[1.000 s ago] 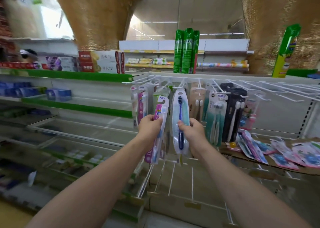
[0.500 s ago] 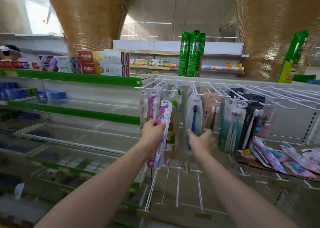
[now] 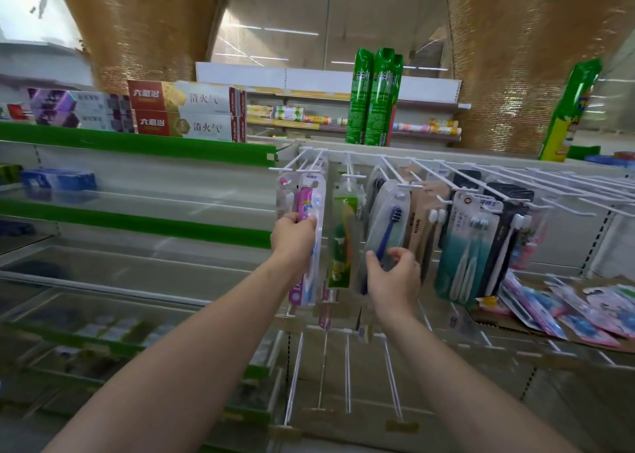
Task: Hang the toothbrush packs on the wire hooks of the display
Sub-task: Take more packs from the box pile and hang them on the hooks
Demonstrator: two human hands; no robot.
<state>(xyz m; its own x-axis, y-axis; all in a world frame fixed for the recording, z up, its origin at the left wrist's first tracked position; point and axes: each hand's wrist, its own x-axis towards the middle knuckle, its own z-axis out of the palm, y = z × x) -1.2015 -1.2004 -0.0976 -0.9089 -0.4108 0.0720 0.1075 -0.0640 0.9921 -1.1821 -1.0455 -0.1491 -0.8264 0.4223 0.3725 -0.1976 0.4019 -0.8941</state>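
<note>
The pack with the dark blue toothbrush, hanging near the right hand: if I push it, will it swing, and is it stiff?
The blue toothbrush pack hangs from a wire hook by its top only, so a push would probably swing it. Its clear moulded shell looks fairly stiff, unlikely to fold. It holds one brush, so it is likely light. The right hand is at its lower end.

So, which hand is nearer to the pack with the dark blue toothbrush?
Right. The right hand touches the bottom of the dark blue toothbrush pack; the left hand grips the pink pack, further left.
</note>
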